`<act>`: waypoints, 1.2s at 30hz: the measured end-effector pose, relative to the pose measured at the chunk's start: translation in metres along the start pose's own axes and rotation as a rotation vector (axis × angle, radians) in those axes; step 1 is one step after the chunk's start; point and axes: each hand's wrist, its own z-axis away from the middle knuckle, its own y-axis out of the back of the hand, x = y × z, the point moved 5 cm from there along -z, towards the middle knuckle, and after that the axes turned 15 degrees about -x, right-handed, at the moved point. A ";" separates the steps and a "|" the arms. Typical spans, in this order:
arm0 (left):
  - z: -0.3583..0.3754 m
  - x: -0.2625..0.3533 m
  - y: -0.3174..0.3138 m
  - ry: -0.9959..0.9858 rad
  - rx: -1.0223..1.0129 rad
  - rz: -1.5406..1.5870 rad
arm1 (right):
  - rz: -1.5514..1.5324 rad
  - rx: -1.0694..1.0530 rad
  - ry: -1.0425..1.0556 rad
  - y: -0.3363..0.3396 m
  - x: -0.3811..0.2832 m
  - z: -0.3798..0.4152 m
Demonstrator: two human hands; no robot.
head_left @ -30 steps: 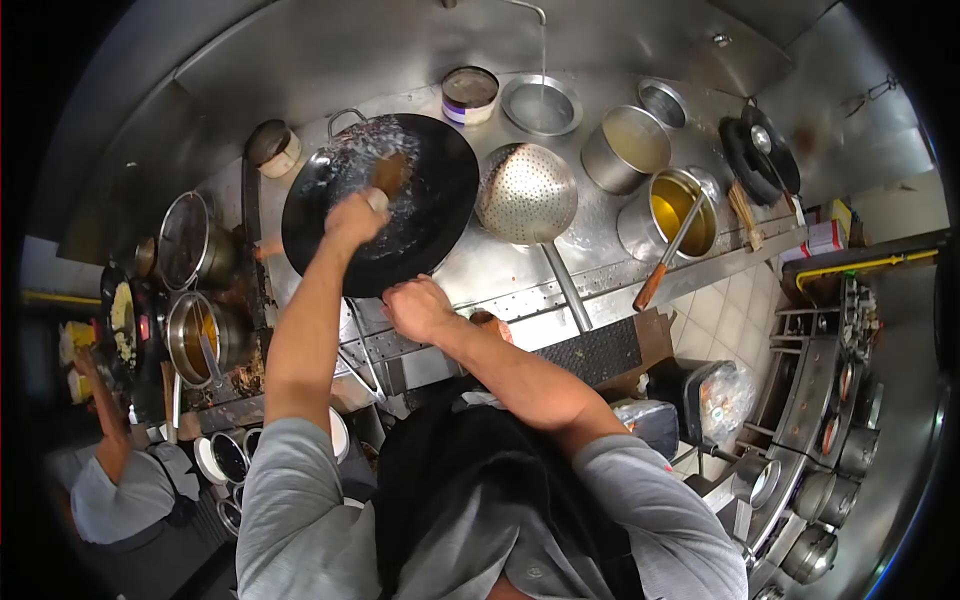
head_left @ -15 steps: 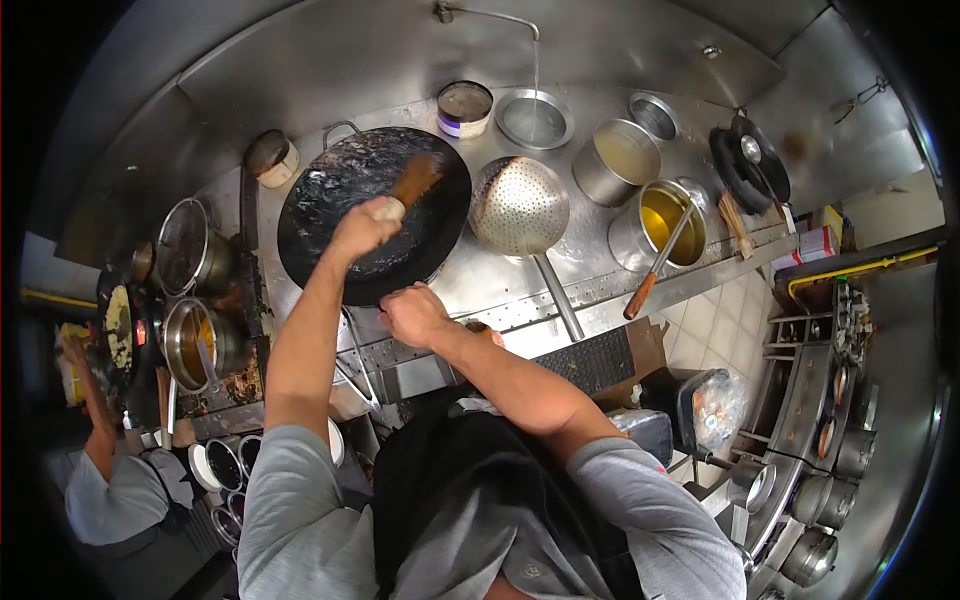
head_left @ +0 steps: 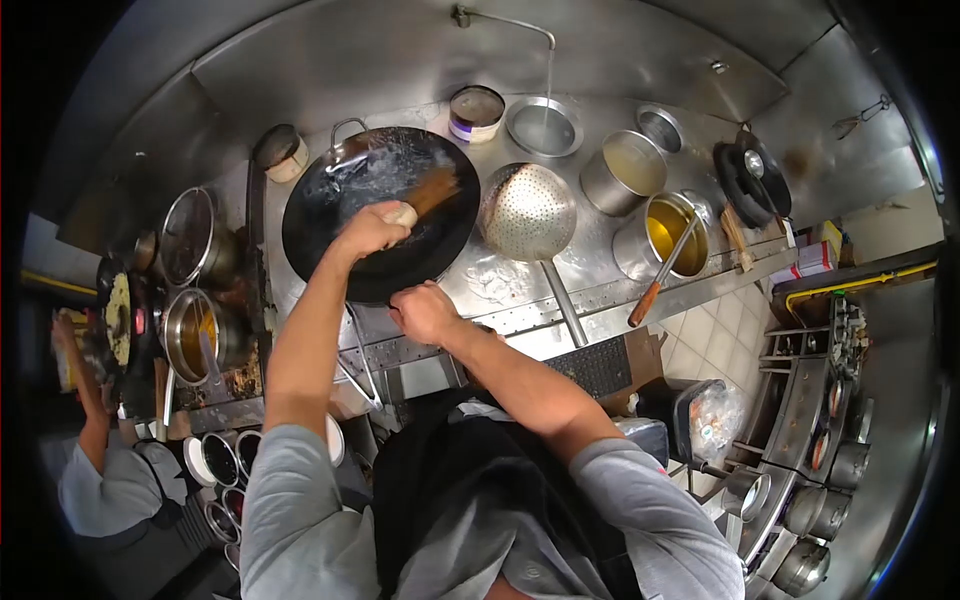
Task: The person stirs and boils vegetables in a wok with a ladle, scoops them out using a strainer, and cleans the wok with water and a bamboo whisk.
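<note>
My left hand [head_left: 375,229] is closed round the pale end of a brown bristle brush [head_left: 432,192]. The brush's bristles lie against the inside of a large black wok [head_left: 330,225], on its right side. Some water shines in the far part of the wok. At the wok's near edge my right hand [head_left: 426,313] has its fingers curled; what they grip is hidden. A perforated metal strainer [head_left: 530,215] with a long handle lies just right of the wok.
A thin tap [head_left: 552,60] runs into a metal bowl [head_left: 545,127]. Right of the strainer stand a pot of pale liquid [head_left: 625,165] and a pot of yellow oil [head_left: 632,247] with a ladle [head_left: 665,265]. At the far left, a co-worker's arm [head_left: 93,420] reaches near another wok.
Less water is spread over the wok's inside, and more black surface shows. My left hand and the brush have shifted slightly right and down. The whole view has shifted slightly.
</note>
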 end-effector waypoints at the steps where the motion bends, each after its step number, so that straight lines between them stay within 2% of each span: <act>1: 0.022 0.013 -0.004 0.023 -0.069 -0.034 | 0.003 0.000 0.001 -0.001 0.001 -0.001; 2: 0.041 0.023 -0.005 0.047 -0.139 -0.068 | 0.004 0.002 0.003 -0.002 0.001 -0.003; 4: 0.083 0.044 0.005 0.081 -0.267 -0.404 | -0.006 -0.001 -0.011 -0.005 -0.001 -0.004; 6: 0.079 0.010 0.030 0.151 -0.278 -0.797 | -0.001 -0.002 -0.035 -0.002 0.000 -0.005; 7: 0.065 0.017 0.048 0.389 -0.155 -0.940 | 0.005 -0.013 -0.036 -0.002 -0.004 -0.006; 8: 0.047 -0.006 0.056 0.390 -0.049 -0.716 | 0.001 -0.017 -0.047 -0.003 -0.006 -0.007; 10: 0.033 -0.007 0.042 0.267 0.011 -0.477 | 0.009 -0.022 -0.058 -0.006 -0.002 -0.011; 12: 0.031 -0.010 0.010 0.232 -0.029 -0.505 | 0.013 -0.047 -0.081 -0.011 0.001 -0.009; 13: 0.051 0.004 0.000 0.170 -0.028 -0.592 | 0.015 -0.063 -0.090 -0.009 0.002 -0.010; 14: 0.078 0.013 -0.008 0.224 -0.022 -0.666 | 0.016 -0.078 -0.098 -0.007 0.000 -0.013; 15: 0.104 0.024 -0.014 0.209 -0.161 -0.818 | 0.036 -0.097 -0.109 -0.008 -0.001 -0.018; 16: 0.137 0.026 -0.012 0.212 -0.155 -0.874 | 0.054 -0.115 -0.123 -0.011 -0.001 -0.021; 17: 0.168 0.033 -0.006 0.374 -0.199 -0.955 | 0.072 -0.136 -0.141 -0.014 0.000 -0.023; 19: 0.195 0.002 0.031 0.456 -0.233 -1.217 | 0.103 -0.155 -0.168 -0.016 0.000 -0.024; 20: 0.202 -0.007 0.059 0.647 -0.158 -1.235 | 0.115 -0.154 -0.175 -0.016 -0.003 -0.024; 21: 0.200 -0.036 0.088 0.592 0.016 -1.200 | 0.130 -0.151 -0.181 -0.015 -0.006 -0.023; 22: 0.206 -0.018 0.101 0.591 0.128 -1.130 | 0.155 -0.082 -0.154 -0.010 -0.011 -0.018; 24: 0.219 -0.004 0.104 0.582 0.261 -0.956 | 0.207 0.052 -0.106 -0.001 -0.019 0.005; 27: 0.249 -0.037 0.088 0.479 0.540 -0.627 | 0.265 0.153 -0.011 0.027 -0.034 0.050; 29: 0.270 -0.078 0.055 0.370 0.718 -0.333 | 0.209 0.192 0.056 0.040 -0.050 0.082; 31: 0.287 -0.103 0.008 0.189 0.920 -0.187 | 0.156 0.242 0.081 0.045 -0.069 0.105; 33: 0.293 -0.133 -0.036 0.104 1.008 -0.038 | 0.111 0.318 0.083 0.046 -0.082 0.120; 36: 0.282 -0.200 -0.090 0.141 1.011 0.081 | -0.034 0.437 0.044 0.059 -0.093 0.124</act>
